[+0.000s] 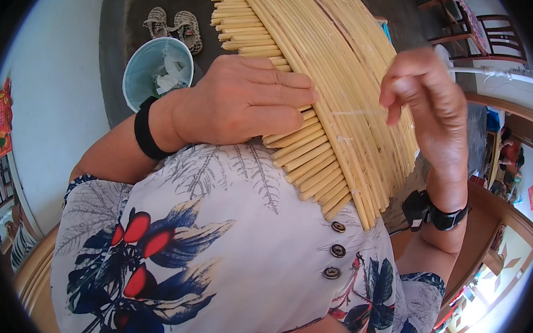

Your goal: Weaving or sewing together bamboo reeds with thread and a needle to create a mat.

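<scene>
Head view: stalk mat (350, 62) at centre, near end against shirt (215, 224).
Left hand (246, 99) lies across the mat's left edge; whether its grip is clenched cannot be told; right hand (424, 96) is raised over the right side, fingers curled; whether its grip holds the thin thread (349, 113) cannot be told.

gap between left hand (246, 99) and right hand (429, 106), stalk mat (367, 81) beneath, bucket (136, 70) further left
</scene>
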`<state>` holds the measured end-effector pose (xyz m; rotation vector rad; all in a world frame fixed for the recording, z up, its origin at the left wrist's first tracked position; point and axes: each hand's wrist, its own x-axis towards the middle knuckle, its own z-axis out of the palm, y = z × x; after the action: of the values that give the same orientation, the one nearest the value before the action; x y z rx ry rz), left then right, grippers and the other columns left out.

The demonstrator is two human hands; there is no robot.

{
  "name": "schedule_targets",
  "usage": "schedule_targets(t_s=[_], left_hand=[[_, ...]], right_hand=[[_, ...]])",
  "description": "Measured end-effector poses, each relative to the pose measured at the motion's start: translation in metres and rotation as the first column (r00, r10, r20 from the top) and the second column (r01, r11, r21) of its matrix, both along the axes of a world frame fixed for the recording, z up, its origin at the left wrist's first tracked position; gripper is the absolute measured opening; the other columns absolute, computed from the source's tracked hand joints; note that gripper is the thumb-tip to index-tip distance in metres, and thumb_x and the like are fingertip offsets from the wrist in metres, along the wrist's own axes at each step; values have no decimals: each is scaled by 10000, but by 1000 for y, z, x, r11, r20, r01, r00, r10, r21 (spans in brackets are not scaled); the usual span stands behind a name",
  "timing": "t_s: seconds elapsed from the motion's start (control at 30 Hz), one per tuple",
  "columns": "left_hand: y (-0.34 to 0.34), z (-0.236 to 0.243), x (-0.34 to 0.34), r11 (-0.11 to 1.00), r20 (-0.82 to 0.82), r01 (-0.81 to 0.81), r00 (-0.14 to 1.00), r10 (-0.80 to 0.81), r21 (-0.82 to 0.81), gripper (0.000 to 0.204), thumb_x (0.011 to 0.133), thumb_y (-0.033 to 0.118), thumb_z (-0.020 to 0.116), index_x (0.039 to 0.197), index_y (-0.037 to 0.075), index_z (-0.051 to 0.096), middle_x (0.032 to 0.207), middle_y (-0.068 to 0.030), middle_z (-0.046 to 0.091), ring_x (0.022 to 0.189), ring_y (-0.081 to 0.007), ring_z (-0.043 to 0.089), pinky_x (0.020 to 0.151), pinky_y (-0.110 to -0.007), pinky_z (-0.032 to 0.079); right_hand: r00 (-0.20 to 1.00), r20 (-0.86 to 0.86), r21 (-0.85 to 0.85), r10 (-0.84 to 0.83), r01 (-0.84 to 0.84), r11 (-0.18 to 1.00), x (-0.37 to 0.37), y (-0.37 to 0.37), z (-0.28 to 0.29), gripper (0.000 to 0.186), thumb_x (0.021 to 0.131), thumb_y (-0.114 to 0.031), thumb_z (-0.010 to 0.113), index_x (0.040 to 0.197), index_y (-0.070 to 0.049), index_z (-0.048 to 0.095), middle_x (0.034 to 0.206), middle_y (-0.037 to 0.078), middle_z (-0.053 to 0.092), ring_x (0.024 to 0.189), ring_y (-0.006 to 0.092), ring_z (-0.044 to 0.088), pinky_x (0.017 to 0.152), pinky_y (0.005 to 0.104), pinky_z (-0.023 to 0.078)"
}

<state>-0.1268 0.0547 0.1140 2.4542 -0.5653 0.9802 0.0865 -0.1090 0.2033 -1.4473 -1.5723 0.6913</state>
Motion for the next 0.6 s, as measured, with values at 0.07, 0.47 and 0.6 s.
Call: schedule_targets(t_s=[0.07, 0.47, 0.6], left_hand=[[1, -2, -1, 1000, 7, -2, 1000, 2, 0, 94, 785, 141, 682, 847, 72, 665, 1026, -147, 739, 969, -260, 731, 692, -302, 559], [1, -6, -5, 1000, -19, -20, 1000, 20, 24, 82, 823, 154, 666, 845, 76, 678, 1047, -147, 748, 971, -252, 735, 690, -298, 559], [1, -7, -6, 1000, -18, -18, 1000, 19, 20, 86, 821, 158, 668, 840, 75, 680, 1049, -151, 748, 959, -255, 737, 681, -301, 559]], right_hand=[[968, 235, -82, 83, -65, 995, 2, -3, -4, 116, 960, 36, 586, 1027, -45, 635, 865, 27, 628, 676, 105, 592, 555, 259, 489], [677, 706, -115, 208, -180, 977, -6, -3, 3, 275, 714, 2, 728, 983, -34, 683, 726, 95, 566, 632, 281, 601, 535, 355, 463], [648, 724, -145, 239, -196, 970, -6, -3, 6, 291, 705, 4, 753, 990, -8, 695, 733, 96, 574, 624, 273, 589, 529, 352, 453]])
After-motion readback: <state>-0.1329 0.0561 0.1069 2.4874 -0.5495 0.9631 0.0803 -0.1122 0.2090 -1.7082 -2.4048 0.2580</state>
